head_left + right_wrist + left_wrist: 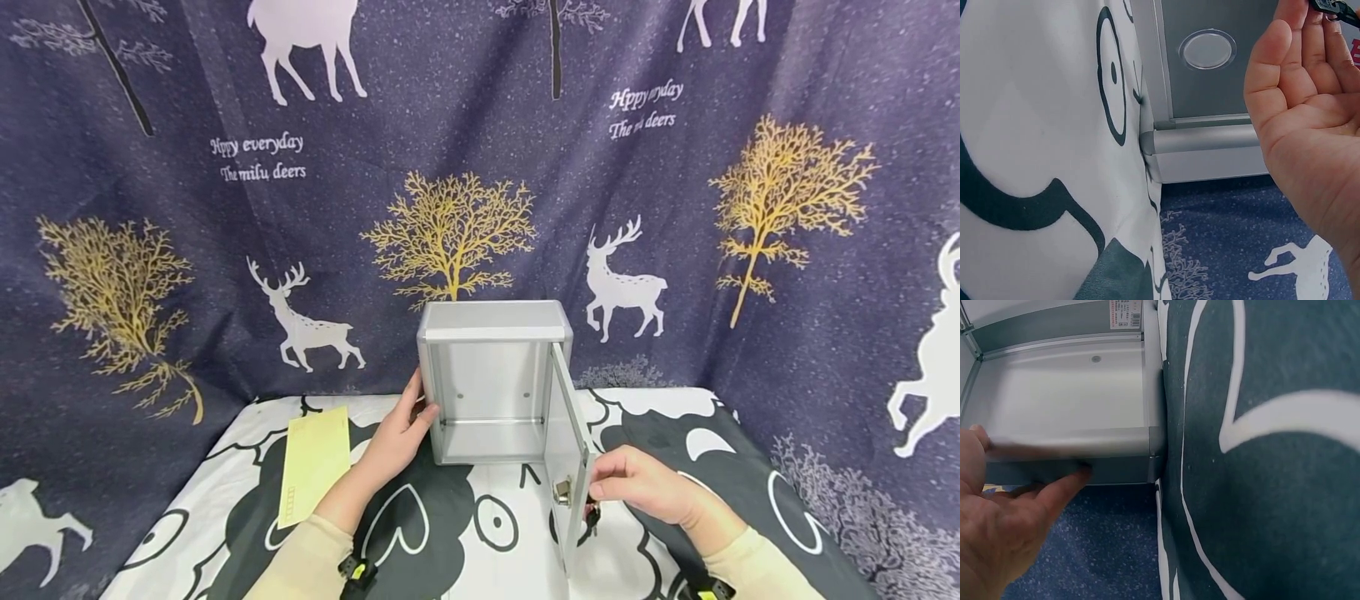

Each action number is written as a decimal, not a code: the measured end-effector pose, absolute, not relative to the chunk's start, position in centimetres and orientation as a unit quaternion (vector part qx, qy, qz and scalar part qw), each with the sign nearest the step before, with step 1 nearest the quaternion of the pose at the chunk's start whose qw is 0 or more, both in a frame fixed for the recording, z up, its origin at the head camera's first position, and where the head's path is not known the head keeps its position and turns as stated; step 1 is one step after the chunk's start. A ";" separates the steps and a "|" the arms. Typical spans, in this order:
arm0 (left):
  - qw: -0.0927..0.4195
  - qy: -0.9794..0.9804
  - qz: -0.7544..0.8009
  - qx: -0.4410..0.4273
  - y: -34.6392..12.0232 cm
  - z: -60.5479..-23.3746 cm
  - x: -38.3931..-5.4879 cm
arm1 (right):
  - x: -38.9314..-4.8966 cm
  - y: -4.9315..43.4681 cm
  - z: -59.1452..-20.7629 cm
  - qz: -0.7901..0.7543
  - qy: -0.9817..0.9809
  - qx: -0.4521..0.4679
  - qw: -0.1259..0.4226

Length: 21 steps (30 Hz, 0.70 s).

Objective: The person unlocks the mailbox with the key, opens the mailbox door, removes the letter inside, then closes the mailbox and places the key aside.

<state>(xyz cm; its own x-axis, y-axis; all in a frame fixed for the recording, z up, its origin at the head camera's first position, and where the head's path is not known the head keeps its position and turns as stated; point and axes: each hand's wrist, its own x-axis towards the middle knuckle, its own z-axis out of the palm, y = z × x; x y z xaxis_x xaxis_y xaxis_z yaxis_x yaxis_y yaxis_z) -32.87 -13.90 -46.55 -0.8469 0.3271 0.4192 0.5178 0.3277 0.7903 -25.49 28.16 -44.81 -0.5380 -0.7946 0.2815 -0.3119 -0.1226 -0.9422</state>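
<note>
A grey metal box [495, 320] stands upright on the bedding, its door [567, 450] swung out toward me on the right. The left hand [401, 437] holds the box by its left side, thumb over the front edge and fingers along the outer wall; the left wrist view shows that hand [1019, 515] on the rim too. On the door's inner face sits a metal lock latch [562, 492]. Beside the door's outer face, the right hand [637, 483] pinches a black-headed key [1329, 6] between thumb and fingers. Another key [593, 518] dangles below. The fingertips are partly cut off in the right wrist view.
A yellow envelope [315, 458] lies flat on the patterned bedding [495, 525] at the left. Behind the box hangs a dark blue cloth [480, 125] with deer and trees. A barcode label [1125, 314] is stuck inside the box.
</note>
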 end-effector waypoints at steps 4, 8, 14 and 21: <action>0.089 -0.808 -0.518 -0.267 -14.1 -46.7 -32.9 | -25.4 28.1 -44.9 -0.616 0.620 -0.439 0.208; 0.076 -0.801 -0.528 -0.271 -14.2 -46.6 -32.9 | -25.4 27.8 -44.9 -0.613 0.629 -0.429 0.209; 0.059 -0.794 -0.543 -0.267 -14.4 -46.5 -32.9 | -25.3 27.2 -44.6 -0.609 0.638 -0.421 0.211; 0.044 -0.796 -0.547 -0.256 -14.3 -46.4 -32.9 | -24.8 26.3 -44.4 -0.614 0.645 -0.400 0.217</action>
<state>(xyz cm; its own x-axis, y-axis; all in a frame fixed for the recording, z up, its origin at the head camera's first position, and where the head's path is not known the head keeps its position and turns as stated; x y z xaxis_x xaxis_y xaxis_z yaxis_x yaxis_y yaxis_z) -32.86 -14.28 -46.41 -0.8650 0.3587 0.3508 0.4559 0.2702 0.8480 -24.76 26.27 -44.39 -0.5857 -0.7827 0.2105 -0.2492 -0.0733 -0.9657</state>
